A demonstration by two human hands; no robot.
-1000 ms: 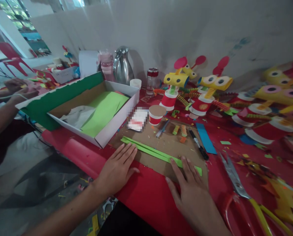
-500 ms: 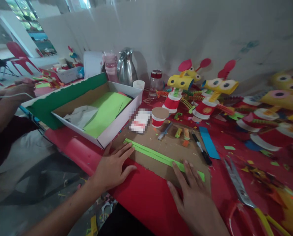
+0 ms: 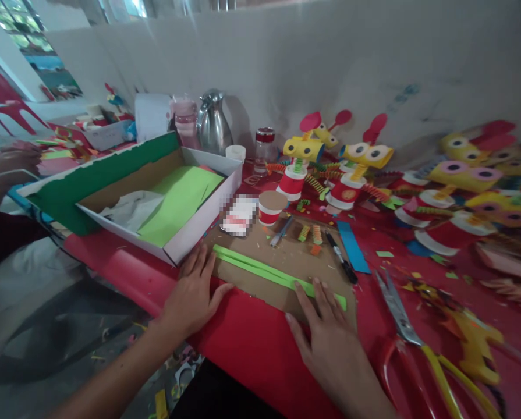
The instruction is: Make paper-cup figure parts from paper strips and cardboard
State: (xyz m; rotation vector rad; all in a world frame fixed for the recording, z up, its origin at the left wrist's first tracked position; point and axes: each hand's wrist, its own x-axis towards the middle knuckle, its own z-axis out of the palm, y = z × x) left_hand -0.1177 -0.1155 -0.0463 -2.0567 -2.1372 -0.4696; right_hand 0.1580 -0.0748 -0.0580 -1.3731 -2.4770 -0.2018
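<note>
A long, narrow light green paper strip [image 3: 260, 270] lies folded lengthwise across a brown cardboard sheet [image 3: 243, 291]. Its layers gape slightly along the middle. My left hand [image 3: 192, 294] rests flat at the cardboard's left edge, thumb spread, fingertips just beside the strip's left end. On the strip's right part lie the fingertips of my right hand [image 3: 323, 320], fingers apart and pressing down. Behind the strip are a red and white paper cup [image 3: 272, 208], small folded paper springs [image 3: 310, 234], a black marker [image 3: 341, 258] and a blue strip [image 3: 353, 247].
Large scissors [image 3: 402, 314] lie open at right, near a yellow glue gun [image 3: 478, 349]. Several cup figures [image 3: 345, 189] stand along the wall. A white box [image 3: 208, 201] holds green paper at left. A metal jug [image 3: 215, 122] stands behind; a person's hand [image 3: 18, 160] is far left.
My left hand has slid left off the strip's end onto the cardboard edge. My right hand stays on the strip. The whole view has shifted, with most things now further left.
</note>
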